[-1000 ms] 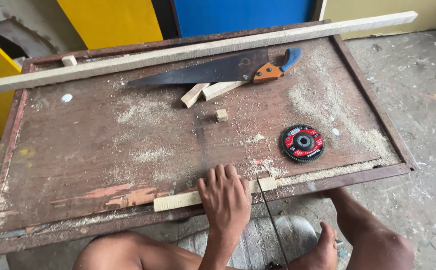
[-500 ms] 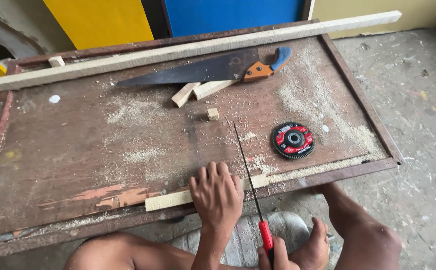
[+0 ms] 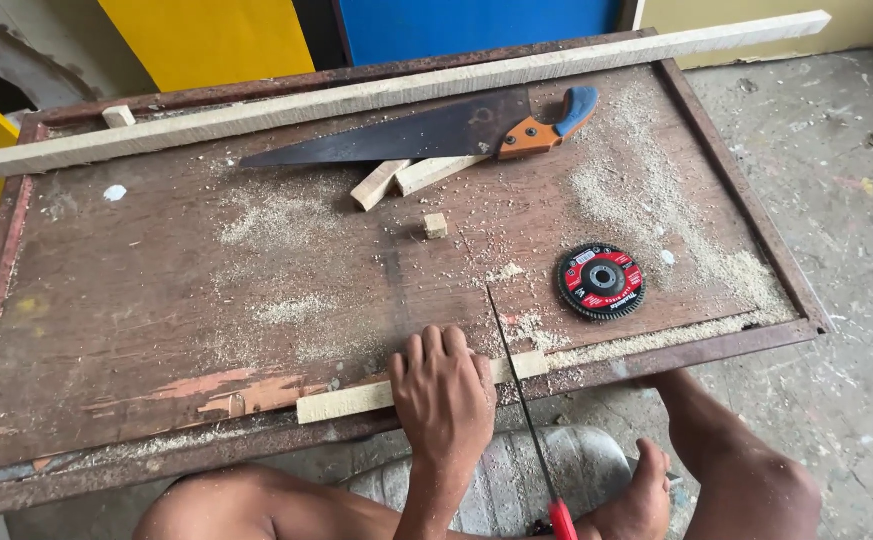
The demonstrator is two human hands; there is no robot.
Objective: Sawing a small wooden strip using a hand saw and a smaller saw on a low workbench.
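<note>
My left hand (image 3: 443,395) lies palm down on a pale wooden strip (image 3: 341,402) along the near edge of the brown worktable (image 3: 156,330), pinning it there. A thin saw blade (image 3: 511,380) with a red handle (image 3: 561,520) slants across the strip just right of that hand, its tip over the tabletop. The handle runs off the bottom edge, and my right hand is out of sight below the frame.
A handsaw with an orange and blue handle (image 3: 426,135) lies on two short wood offcuts (image 3: 401,178) at the back. A long wooden batten (image 3: 386,90) spans the far edge. A small wood cube (image 3: 435,225), a red and black flap disc (image 3: 601,281) and sawdust also lie on the table. My bare knees and a foot (image 3: 646,490) are below it.
The thin saw came up beside my left hand, reached over the table, then drew back toward me. My right hand has dropped below the frame. The left hand stays on the strip.
</note>
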